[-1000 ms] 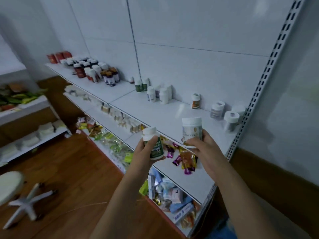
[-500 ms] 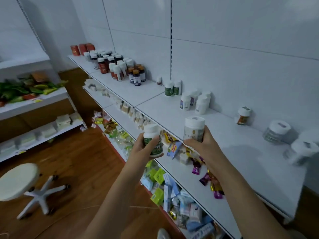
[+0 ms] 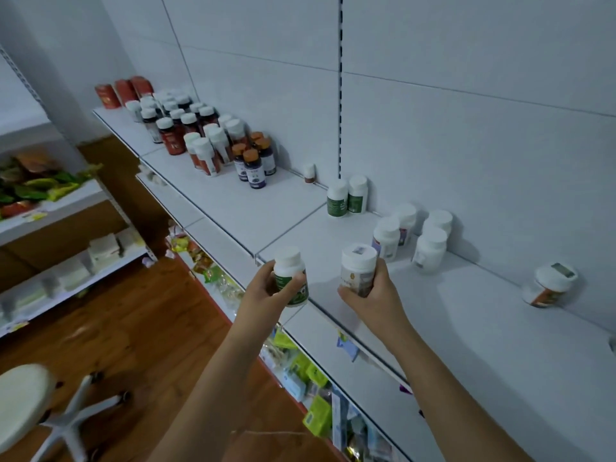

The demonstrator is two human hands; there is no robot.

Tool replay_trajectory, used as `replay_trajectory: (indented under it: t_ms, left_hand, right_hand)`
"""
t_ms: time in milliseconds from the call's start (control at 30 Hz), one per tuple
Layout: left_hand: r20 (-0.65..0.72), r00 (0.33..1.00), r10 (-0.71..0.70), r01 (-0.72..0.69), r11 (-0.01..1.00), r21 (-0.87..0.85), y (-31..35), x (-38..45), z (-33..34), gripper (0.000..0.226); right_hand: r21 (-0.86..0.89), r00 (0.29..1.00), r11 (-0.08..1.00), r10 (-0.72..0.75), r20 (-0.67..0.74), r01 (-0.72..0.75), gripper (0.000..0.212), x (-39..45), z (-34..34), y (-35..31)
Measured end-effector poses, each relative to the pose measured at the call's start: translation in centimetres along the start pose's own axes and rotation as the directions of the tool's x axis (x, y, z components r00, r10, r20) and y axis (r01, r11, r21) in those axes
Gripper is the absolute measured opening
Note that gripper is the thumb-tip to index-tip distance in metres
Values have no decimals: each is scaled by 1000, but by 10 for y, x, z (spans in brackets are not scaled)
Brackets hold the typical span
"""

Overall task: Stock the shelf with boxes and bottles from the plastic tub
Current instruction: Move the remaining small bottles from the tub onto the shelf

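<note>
My left hand [image 3: 266,291] grips a white-capped bottle with a green label [image 3: 289,273], held at the front edge of the top shelf [image 3: 483,335]. My right hand [image 3: 373,296] grips a wider white-lidded bottle with a tan label [image 3: 357,268], held just over the shelf's front part. Two matching green-label bottles [image 3: 346,197] stand at the back of the shelf. Several white bottles [image 3: 411,235] stand behind my right hand. The plastic tub is out of view.
Many dark and red bottles [image 3: 200,138] crowd the shelf's far left, with red boxes [image 3: 121,91] beyond. A lone jar [image 3: 550,285] stands at the right by the back wall. Lower shelves hold packets [image 3: 310,371]. A white stool [image 3: 30,408] stands on the wooden floor.
The view has swung left and closer to the shelf. Both hands, still holding their bottles, have moved forward towards the top shelf's front edge.
</note>
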State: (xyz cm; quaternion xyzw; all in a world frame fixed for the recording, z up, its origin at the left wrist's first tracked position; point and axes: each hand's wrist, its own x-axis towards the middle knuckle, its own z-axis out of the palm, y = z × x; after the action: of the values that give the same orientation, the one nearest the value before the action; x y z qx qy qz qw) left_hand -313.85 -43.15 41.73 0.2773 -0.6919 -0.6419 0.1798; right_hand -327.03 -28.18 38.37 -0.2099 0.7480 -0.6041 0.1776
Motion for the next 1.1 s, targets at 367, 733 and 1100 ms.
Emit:
replay_trajectory:
  t_ms: [367,733,1100]
  left_hand:
    - [252,964,82,-127,978,168,-12,135,-4,49]
    - [590,768,249,-522,777,352,-21,231,28,36]
    - [481,765,429,-627,668,401,-46,240,30,21]
  right_hand:
    - [-28,943,1000,-13,-333,4,72,60,49,17]
    - [-54,819,990,77,-569,-130,64,64,63,13]
    - [-71,773,987,69,-631,-145,60,54,66,11]
